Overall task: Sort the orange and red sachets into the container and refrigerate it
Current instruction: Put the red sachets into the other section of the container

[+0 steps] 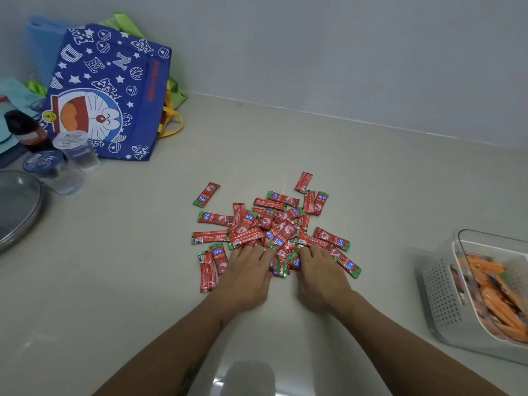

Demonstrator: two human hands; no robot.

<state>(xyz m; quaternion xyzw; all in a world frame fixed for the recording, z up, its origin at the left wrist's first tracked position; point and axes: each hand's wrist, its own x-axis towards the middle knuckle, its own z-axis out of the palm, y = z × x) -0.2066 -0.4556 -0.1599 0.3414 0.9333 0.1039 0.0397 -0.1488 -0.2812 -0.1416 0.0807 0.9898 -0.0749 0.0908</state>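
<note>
1. The step in hand is judged to be the gathering of the red sachets (268,227), which lie in a loose heap on the counter (143,281), with strays scattered just beside it
2. The left hand (245,277) and right hand (320,277) are laid side by side on the near edge of the heap, fingers curled down into the sachets as if to rake or scoop; whether any sachet is actually pinched cannot be told
3. The next move would call for a bunch to be closed on and carried right to the container (440,304)
4. The container stands well apart at the right edge; orange sachets (491,292) are seen lying in it already
5. Refrigeration is not yet begun
</note>
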